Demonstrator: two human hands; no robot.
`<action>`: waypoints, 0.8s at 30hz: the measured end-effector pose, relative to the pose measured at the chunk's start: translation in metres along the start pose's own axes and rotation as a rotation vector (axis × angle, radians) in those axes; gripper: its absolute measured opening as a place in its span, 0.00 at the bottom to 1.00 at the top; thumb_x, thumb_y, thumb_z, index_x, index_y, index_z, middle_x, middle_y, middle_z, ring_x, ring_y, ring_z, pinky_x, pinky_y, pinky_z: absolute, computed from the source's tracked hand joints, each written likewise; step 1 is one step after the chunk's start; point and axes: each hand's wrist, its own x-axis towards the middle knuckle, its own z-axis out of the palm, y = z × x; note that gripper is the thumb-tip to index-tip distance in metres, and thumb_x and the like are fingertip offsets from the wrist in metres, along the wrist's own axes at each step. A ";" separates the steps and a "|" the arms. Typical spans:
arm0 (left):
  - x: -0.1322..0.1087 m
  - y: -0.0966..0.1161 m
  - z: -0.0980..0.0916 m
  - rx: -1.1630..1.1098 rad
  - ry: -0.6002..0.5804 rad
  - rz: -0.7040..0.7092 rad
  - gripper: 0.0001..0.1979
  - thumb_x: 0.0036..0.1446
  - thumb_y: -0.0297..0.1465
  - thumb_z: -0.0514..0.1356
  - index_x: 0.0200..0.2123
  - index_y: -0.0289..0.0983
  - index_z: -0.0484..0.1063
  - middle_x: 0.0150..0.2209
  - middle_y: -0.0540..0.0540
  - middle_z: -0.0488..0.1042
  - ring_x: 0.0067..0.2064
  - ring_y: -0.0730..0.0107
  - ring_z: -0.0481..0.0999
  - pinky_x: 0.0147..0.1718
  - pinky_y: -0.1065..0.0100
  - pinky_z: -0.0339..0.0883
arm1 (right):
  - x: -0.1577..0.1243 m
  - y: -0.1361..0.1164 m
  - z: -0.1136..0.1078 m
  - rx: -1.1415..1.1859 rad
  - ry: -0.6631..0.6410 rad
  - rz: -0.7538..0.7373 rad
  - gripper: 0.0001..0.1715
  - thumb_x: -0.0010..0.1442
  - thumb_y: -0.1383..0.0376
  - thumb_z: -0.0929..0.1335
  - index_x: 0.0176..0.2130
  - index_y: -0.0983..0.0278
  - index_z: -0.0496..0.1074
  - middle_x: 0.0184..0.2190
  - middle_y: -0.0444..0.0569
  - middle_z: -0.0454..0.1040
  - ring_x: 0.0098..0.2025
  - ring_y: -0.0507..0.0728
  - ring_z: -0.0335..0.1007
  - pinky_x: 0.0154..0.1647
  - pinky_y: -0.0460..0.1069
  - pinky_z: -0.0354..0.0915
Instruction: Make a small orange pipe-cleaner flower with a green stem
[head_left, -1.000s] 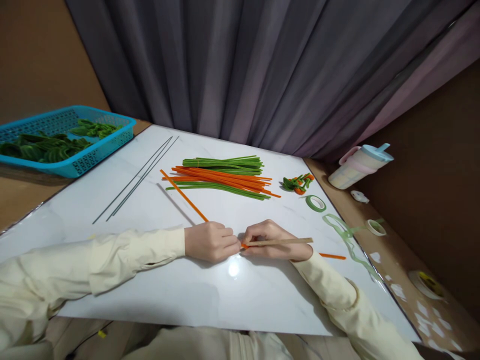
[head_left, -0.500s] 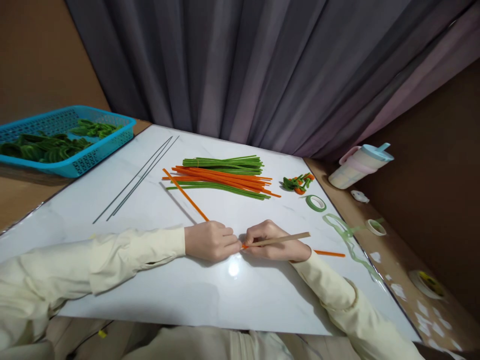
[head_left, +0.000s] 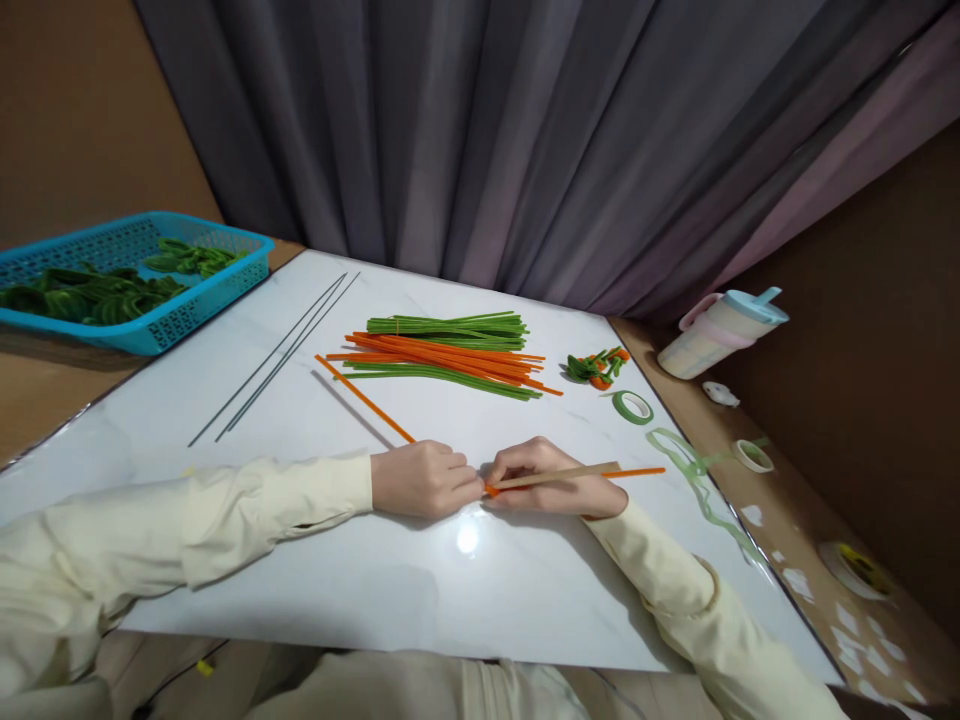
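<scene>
My left hand (head_left: 429, 480) is closed round an orange pipe cleaner (head_left: 365, 400), whose long end slants up and left above the table. Facing it, my right hand (head_left: 546, 480) pinches a flat-looking wooden stick (head_left: 562, 475) at its tip. A little orange shows at the stick's tip, between the fingertips of both hands; whether it is wound round the stick I cannot tell. More orange pipe cleaner sticks out to the right, behind the stick. Beyond the hands lie orange pipe cleaners (head_left: 450, 357) between green pipe cleaners (head_left: 457, 326).
Thin dark wires (head_left: 281, 355) lie at the left, near a blue basket (head_left: 210, 305) of green looped pieces. To the right are a small orange-and-green bundle (head_left: 598, 368), green tape (head_left: 632, 407), a loose green strip (head_left: 697, 470) and a tumbler (head_left: 712, 335).
The orange end on the right has swung up and now shows beside the stick. On the left, the pipe cleaner's long end has tipped slightly left and down. Both hands stay nearly in place.
</scene>
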 end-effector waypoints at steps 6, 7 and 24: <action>0.000 -0.001 0.000 -0.041 -0.035 -0.008 0.11 0.61 0.24 0.47 0.26 0.35 0.62 0.21 0.50 0.62 0.23 0.73 0.62 0.20 0.70 0.53 | -0.001 0.000 0.001 0.023 -0.023 -0.012 0.12 0.54 0.61 0.67 0.29 0.70 0.71 0.21 0.43 0.68 0.22 0.46 0.57 0.22 0.41 0.56; 0.000 -0.001 0.000 -0.044 -0.041 -0.011 0.11 0.61 0.24 0.47 0.27 0.35 0.62 0.21 0.50 0.62 0.24 0.73 0.62 0.20 0.70 0.53 | -0.001 0.000 0.002 0.019 -0.017 -0.010 0.12 0.53 0.62 0.67 0.28 0.70 0.71 0.20 0.43 0.67 0.21 0.46 0.57 0.22 0.41 0.56; 0.001 0.000 0.000 -0.069 -0.018 -0.008 0.11 0.59 0.24 0.50 0.24 0.34 0.61 0.20 0.51 0.62 0.22 0.73 0.61 0.20 0.70 0.53 | -0.001 -0.005 0.006 -0.020 -0.029 -0.044 0.09 0.53 0.68 0.65 0.23 0.69 0.68 0.18 0.43 0.66 0.19 0.44 0.55 0.19 0.40 0.53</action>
